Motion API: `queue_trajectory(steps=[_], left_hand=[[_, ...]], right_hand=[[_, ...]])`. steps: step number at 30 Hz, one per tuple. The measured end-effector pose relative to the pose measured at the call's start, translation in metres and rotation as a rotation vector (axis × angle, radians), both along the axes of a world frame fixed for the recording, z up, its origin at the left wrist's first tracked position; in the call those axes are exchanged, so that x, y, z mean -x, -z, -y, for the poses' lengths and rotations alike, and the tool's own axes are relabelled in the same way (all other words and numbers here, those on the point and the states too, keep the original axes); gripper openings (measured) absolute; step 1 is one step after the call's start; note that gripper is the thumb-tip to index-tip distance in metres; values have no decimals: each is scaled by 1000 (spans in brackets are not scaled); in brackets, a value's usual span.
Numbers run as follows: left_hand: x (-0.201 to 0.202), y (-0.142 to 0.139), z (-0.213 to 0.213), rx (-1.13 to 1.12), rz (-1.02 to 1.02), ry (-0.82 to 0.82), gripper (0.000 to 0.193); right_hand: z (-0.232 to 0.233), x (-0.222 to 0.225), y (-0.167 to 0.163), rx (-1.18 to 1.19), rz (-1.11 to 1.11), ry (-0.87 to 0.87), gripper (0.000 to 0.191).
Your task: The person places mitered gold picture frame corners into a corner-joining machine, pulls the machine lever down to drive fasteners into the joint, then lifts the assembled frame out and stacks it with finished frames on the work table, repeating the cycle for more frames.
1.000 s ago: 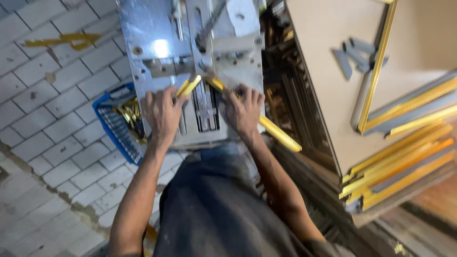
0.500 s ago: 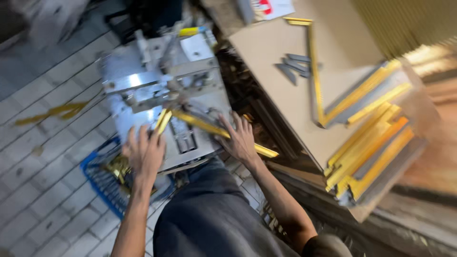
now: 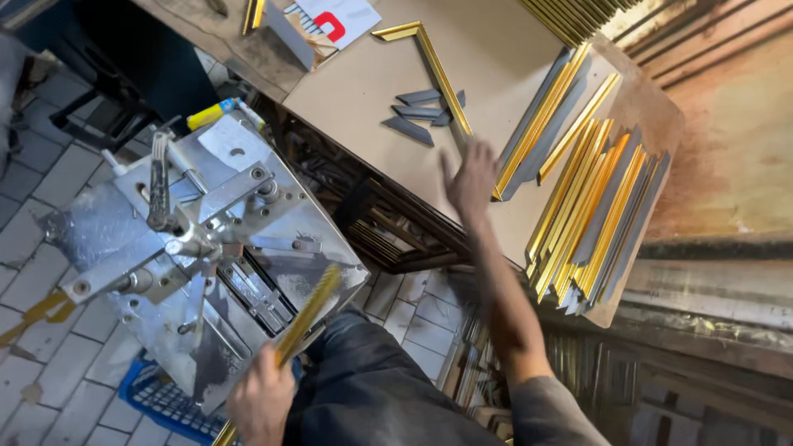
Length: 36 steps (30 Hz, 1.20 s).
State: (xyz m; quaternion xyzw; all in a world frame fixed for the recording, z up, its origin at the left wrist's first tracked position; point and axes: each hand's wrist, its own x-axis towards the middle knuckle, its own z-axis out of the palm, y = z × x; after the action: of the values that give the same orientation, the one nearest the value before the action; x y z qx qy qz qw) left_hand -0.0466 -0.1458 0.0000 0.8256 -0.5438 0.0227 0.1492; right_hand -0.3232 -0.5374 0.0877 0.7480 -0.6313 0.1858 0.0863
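Fingers of the left hand (image 3: 260,405) are wrapping around a gold moulding strip (image 3: 307,314) lying across the metal joining machine (image 3: 198,248); right hand (image 3: 469,177), fingers spread, is hovering over the bench (image 3: 504,58) beside stacked gold frame strips (image 3: 591,215)

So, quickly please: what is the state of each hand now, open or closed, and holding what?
Left hand: closed on a gold frame strip lying across the metal machine.
Right hand: open, holding nothing, blurred, over the board near the gold strips.
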Motion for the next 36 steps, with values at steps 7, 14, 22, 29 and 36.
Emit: queue_trajectory(steps=[7,14,22,29,36], left_hand=[[-22,-33,-2,147,55,35,14],[-2,-109,47,268,-88,231,56],[-20,-95,-16,313,-181,324,21],[22,-8,-153,38,-318,-101,30],[-27,13,-107,136,-250,-379,58]], right_hand=[[59,50,17,-208,69,106,38],[-98,-21,39,-445,1217,-294,32],[-260,-123,68,-614,1167,-1103,35],[-198,-114,58,-178,205,-998,61],[-192,-150,70,-428,-40,-1074,62]])
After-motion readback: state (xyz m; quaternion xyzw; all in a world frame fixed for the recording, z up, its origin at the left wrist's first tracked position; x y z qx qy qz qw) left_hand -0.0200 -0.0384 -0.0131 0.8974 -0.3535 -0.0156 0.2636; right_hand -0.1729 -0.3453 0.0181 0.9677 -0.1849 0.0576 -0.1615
